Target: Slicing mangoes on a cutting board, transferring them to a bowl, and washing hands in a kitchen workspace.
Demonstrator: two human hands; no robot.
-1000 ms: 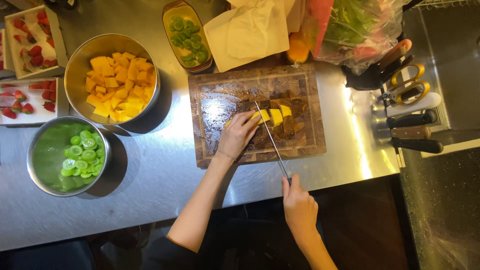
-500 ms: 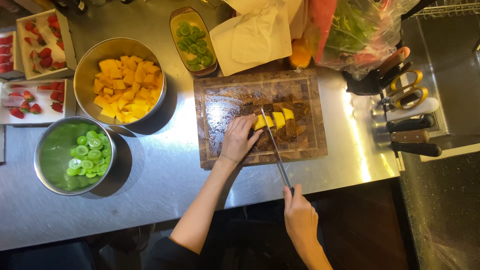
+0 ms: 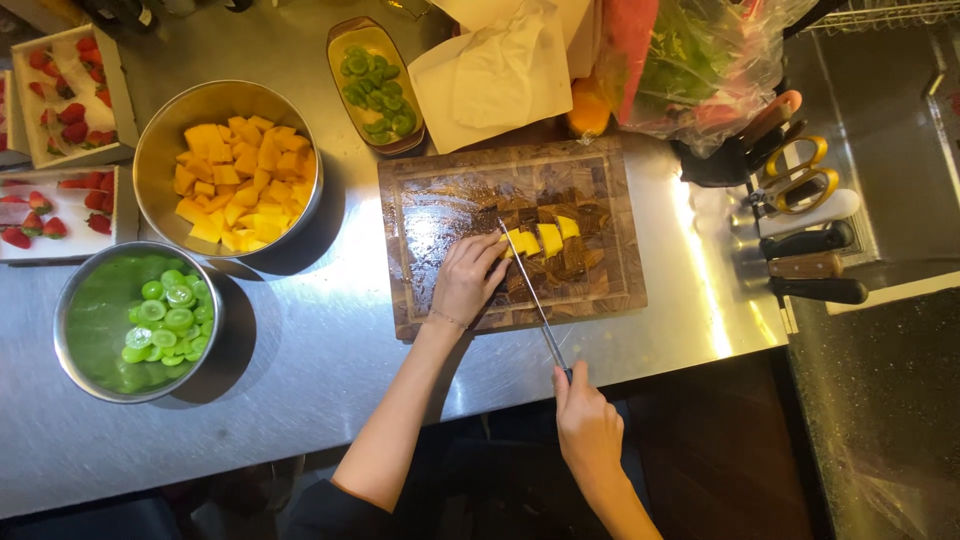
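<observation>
A wooden cutting board (image 3: pixel 600 180) lies on the steel counter with a few yellow fruit slices (image 3: pixel 545 238) on it. My left hand (image 3: pixel 468 280) rests on the board, fingertips touching the left end of the slices. My right hand (image 3: pixel 588 428) grips the handle of a long knife (image 3: pixel 530 285), whose thin blade runs up across the board beside the slices.
A steel bowl of yellow fruit cubes (image 3: pixel 232 170) and a steel bowl of green slices (image 3: pixel 135 320) stand at left, with strawberry trays (image 3: pixel 70 95) beyond. A small dish of green slices (image 3: pixel 375 85), white paper (image 3: pixel 495 75), bagged greens (image 3: pixel 700 60) and a knife rack (image 3: pixel 800 220) ring the board.
My right hand has drawn back toward me with the knife, and the blade has slid along the slices. The left hand stays on the fruit.
</observation>
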